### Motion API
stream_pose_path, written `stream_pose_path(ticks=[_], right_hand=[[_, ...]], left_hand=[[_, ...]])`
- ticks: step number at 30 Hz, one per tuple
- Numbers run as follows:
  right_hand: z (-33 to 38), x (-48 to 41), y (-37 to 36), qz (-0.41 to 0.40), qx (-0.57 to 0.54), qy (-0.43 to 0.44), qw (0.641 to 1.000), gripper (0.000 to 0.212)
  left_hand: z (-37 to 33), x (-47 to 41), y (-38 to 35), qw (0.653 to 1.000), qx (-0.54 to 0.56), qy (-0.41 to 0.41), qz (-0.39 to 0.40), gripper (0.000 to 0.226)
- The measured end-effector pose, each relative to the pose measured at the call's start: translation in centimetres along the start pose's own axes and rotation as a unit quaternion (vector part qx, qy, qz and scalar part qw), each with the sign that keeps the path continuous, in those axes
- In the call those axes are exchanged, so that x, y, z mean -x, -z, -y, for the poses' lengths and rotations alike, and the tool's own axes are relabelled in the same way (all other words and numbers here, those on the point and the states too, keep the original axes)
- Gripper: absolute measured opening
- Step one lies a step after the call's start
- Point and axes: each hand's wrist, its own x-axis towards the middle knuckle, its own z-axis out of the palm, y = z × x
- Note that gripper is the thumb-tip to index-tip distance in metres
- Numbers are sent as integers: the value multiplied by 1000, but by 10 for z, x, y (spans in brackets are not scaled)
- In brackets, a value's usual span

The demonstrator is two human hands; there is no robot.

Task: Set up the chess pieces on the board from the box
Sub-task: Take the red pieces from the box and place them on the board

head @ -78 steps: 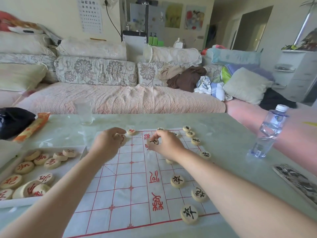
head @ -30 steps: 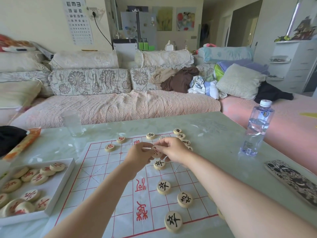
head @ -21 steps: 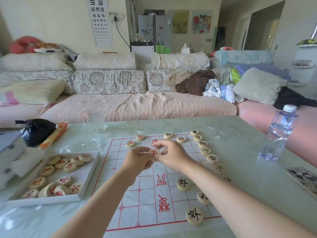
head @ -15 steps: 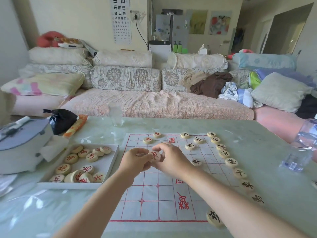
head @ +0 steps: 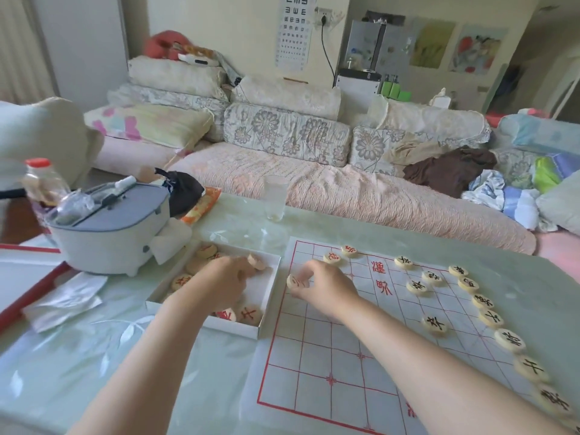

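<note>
A white paper chess board [head: 329,356] with a red grid lies on the pale green table. Black-lettered round pieces [head: 434,324] run down its right side, and two red-lettered pieces [head: 332,257] sit at its far left corner. The white box [head: 266,309] stands just left of the board and holds several red-lettered pieces [head: 249,313]. My left hand [head: 222,281] reaches into the box, its fingertips curled on a tilted piece [head: 255,262]. My right hand [head: 323,287] pinches a red piece [head: 293,281] low over the board's left edge.
A grey-white cooker [head: 110,227] stands left of the box, with a black bag [head: 183,193] and an orange packet [head: 201,204] behind it. A glass [head: 276,197] is at the table's far edge. Crumpled tissue [head: 62,299] lies near left. A sofa runs behind.
My hands met over the middle of the board, both on one piece. Now the left hand is in the box and the right hand carries the piece at the board's left edge. The view turned left.
</note>
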Motion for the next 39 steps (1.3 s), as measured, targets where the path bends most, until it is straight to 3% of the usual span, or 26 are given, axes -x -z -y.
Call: stream_pose_path(ticks=[9,15,20,24,32,36,39], right_hand=[[10,-22,-19,76,81,3,994,24],[49,-25,-15,64,74,116,988,10],[76,-18,-22,190,151,159,957,28],[78,-16,-32,212,230,182,932,35],[76,-16,-37,174,199,175,948,31],[65,-26,-23,72,52,129,988,31],[47,-41,-7,3,72,75,995,33]], left_hand=[[41,-4,14,1000,12,5,18,26],[48,2,13,997,33,-10,74,28],[49,5,10,992,9,-4,125,25],[50,7,9,994,-2,-7,112,22],[52,5,8,995,4,-13,104,5],[51,1,8,998,28,-1,58,12],[45,-6,5,998,54,19,3,4]])
